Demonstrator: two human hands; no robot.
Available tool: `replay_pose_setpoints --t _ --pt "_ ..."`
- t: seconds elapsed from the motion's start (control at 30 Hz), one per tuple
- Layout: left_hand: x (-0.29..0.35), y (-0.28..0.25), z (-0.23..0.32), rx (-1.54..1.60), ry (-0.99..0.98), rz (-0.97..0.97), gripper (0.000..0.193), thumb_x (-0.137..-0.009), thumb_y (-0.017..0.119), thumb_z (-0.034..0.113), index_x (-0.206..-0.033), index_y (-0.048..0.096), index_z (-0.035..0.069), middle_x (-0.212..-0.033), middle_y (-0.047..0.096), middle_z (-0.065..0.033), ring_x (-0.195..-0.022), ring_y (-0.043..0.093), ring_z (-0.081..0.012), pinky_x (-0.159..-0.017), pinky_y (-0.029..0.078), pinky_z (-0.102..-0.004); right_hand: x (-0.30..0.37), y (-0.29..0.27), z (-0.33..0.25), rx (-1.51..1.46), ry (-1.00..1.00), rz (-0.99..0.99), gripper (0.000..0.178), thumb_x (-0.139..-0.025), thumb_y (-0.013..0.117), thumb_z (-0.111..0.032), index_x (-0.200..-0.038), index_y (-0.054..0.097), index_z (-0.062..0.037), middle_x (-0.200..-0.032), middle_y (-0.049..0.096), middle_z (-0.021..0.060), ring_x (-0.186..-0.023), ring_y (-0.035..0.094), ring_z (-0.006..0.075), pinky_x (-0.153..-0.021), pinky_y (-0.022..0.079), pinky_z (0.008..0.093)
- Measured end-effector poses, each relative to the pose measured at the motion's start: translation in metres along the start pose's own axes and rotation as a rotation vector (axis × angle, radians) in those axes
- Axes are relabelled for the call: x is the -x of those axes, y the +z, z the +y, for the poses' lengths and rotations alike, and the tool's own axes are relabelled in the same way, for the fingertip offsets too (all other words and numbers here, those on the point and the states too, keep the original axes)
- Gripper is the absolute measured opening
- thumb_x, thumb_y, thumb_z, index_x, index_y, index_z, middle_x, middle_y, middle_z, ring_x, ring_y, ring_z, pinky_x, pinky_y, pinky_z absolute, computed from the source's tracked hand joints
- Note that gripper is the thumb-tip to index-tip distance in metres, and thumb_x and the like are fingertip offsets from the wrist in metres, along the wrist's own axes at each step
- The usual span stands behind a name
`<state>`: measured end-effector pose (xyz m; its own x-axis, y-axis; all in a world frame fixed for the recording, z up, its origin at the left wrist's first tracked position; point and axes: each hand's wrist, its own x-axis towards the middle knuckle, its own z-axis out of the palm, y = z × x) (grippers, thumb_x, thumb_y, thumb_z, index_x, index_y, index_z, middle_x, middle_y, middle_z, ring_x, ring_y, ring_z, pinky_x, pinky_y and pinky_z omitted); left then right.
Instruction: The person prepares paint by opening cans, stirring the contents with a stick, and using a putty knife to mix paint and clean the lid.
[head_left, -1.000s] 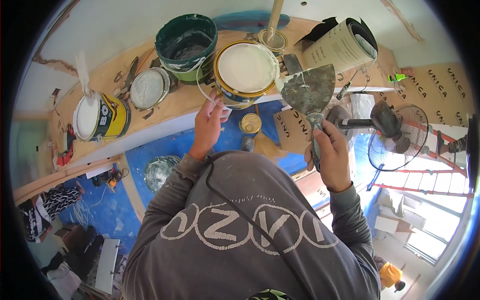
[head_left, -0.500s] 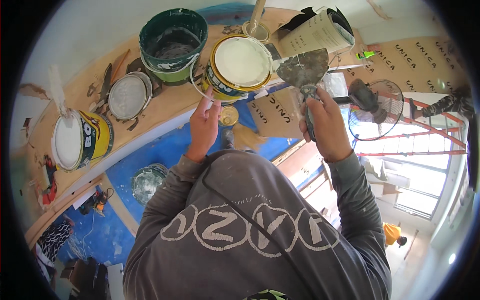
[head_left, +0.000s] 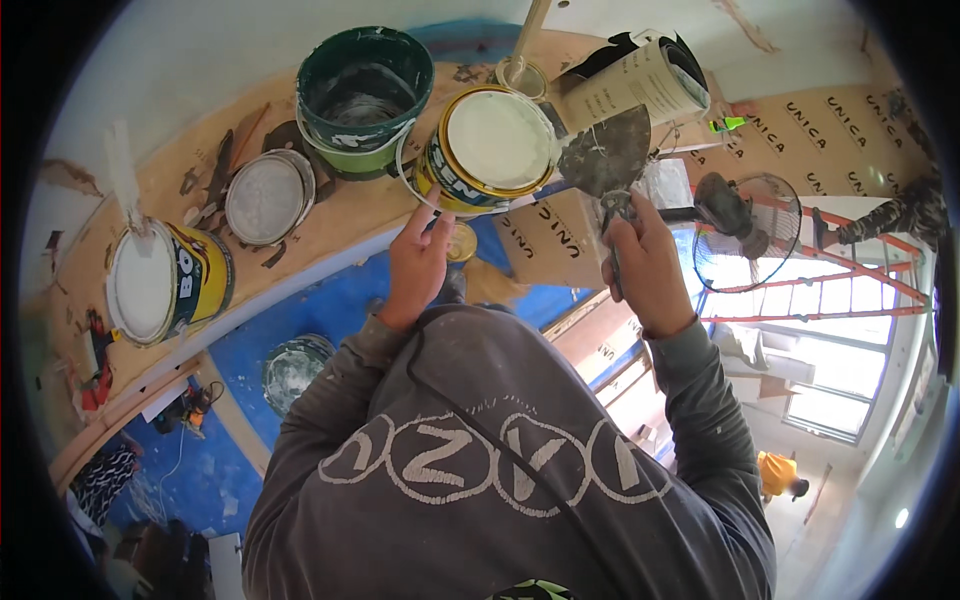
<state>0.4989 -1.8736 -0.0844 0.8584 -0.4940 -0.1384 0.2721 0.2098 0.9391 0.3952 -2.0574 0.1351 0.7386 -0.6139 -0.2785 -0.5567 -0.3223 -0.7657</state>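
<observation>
My left hand has its fingertips at the near lower side of a yellow and dark green paint can, where the wire handle runs. The can is full to near its rim with off-white paste, and sits tilted toward me at the edge of the wooden ledge. My right hand is wrapped round the handle of a wide putty knife. Its stained, dark blade points up and away, just right of the can. A dark green bucket, smeared inside, stands left of the can.
On the curved ledge lie a round lid and a second yellow can of white paste. A cardboard roll lies at far right. Below are a caged fan, an orange ladder and a bucket. Another person is far off.
The putty knife has dropped slightly and swung left, its blade turning more upright. The paint can and left hand appear a little lower and further right, as the whole view has shifted slightly.
</observation>
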Motion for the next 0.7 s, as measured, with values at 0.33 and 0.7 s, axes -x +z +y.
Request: replay_pose_setpoints --t 0.33,0.7 --pt "-0.001 0.01 -0.005 0.0 0.011 0.062 0.054 -0.108 0.055 0.031 -0.157 0.043 0.01 -0.145 0.058 -0.0142 -0.101 0.068 -0.0165 -0.08 0.056 -0.0276 -0.072 -0.029 0.034 0.319 -0.298 -0.096 0.054 -0.1 0.06 -0.02 -0.146 0.047 0.0039 -0.081 0.063 0.0137 -0.061 0.062 0.0172 -0.059 0.049 0.033" --pt "-0.003 0.026 -0.019 0.024 0.026 0.236 0.051 -0.107 0.057 0.028 -0.154 0.047 0.01 -0.131 0.066 -0.007 -0.1 0.068 -0.0173 -0.08 0.055 -0.0275 -0.173 -0.071 0.026 0.496 -0.582 -0.331 0.053 -0.098 0.067 -0.025 -0.143 0.055 -0.0002 -0.117 0.069 0.0274 -0.102 0.069 0.0376 -0.091 0.052 0.0411"
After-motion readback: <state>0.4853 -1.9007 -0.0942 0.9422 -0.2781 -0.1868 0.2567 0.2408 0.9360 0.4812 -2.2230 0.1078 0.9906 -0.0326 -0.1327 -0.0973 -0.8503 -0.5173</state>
